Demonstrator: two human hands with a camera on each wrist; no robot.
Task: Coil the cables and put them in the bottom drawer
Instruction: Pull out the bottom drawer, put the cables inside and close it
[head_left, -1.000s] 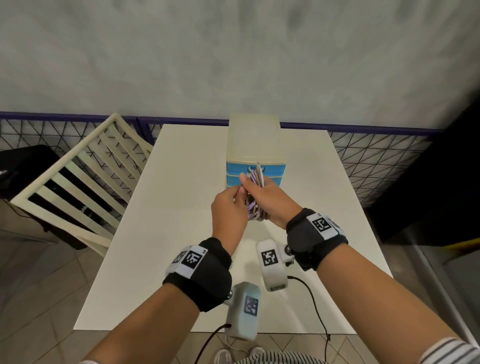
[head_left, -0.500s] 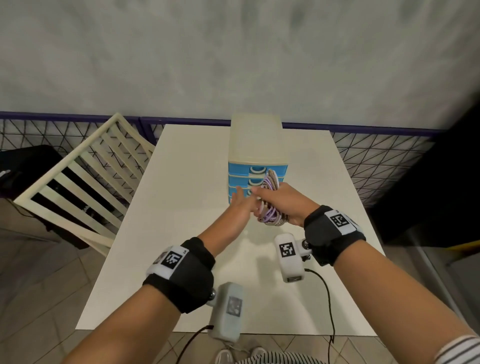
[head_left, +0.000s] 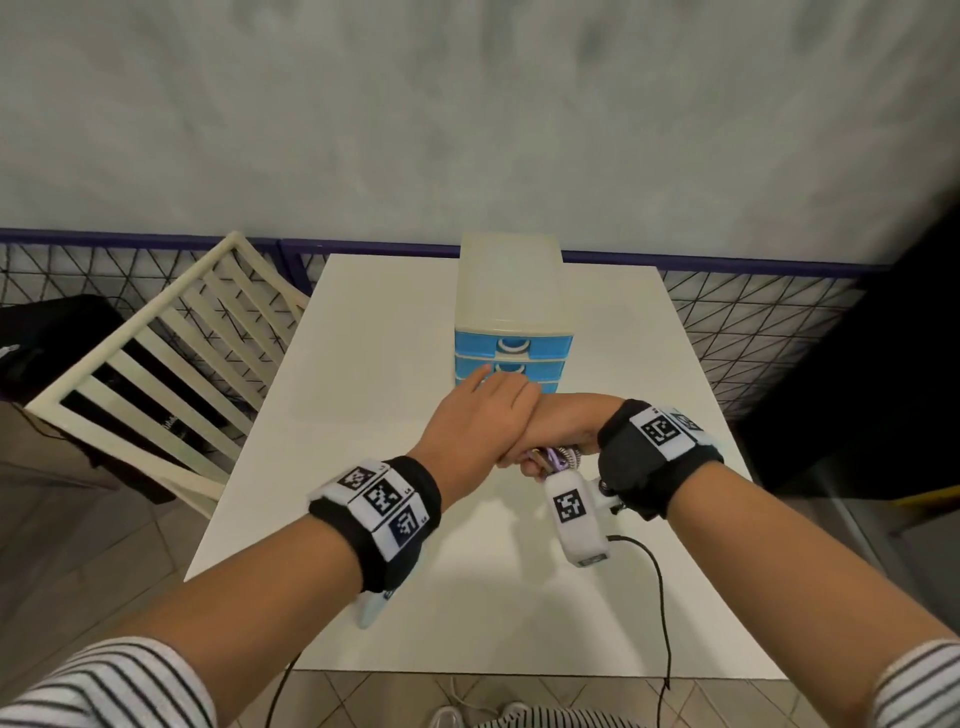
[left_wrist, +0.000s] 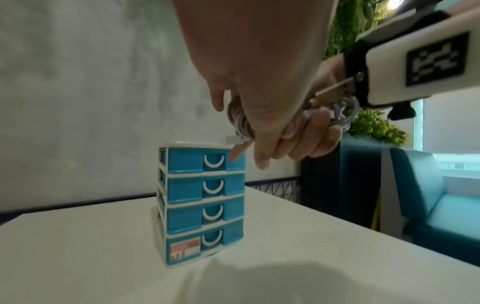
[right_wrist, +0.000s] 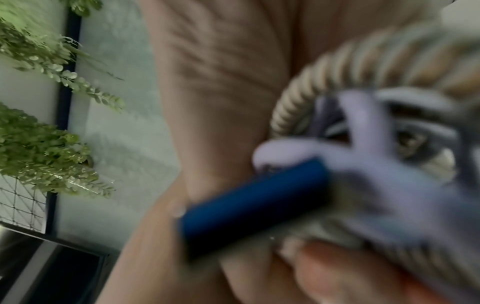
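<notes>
My right hand (head_left: 569, 427) grips a coiled bundle of cables (head_left: 557, 459), palm down, just in front of the blue drawer unit (head_left: 513, 312). In the left wrist view its fingers (left_wrist: 307, 144) curl round the coil (left_wrist: 240, 121). My left hand (head_left: 480, 413) lies across the right hand with its fingers straight, pointing at the drawer fronts and holding nothing. All drawers are shut, including the bottom drawer (left_wrist: 207, 244) with a label. The blurred right wrist view shows the braided beige cable (right_wrist: 337, 67), a purple cable (right_wrist: 369, 164) and a dark blue plug (right_wrist: 254, 205).
The drawer unit stands on a white table (head_left: 363, 389) against a wire fence and grey wall. A cream slatted chair (head_left: 171, 364) stands at the left. A teal sofa (left_wrist: 428, 195) and green plants are off to the right. Black leads hang from the wrist cameras.
My left hand let go of the coil and reached forward over the right hand toward the drawers. The right hand came down and back toward me with the coil.
</notes>
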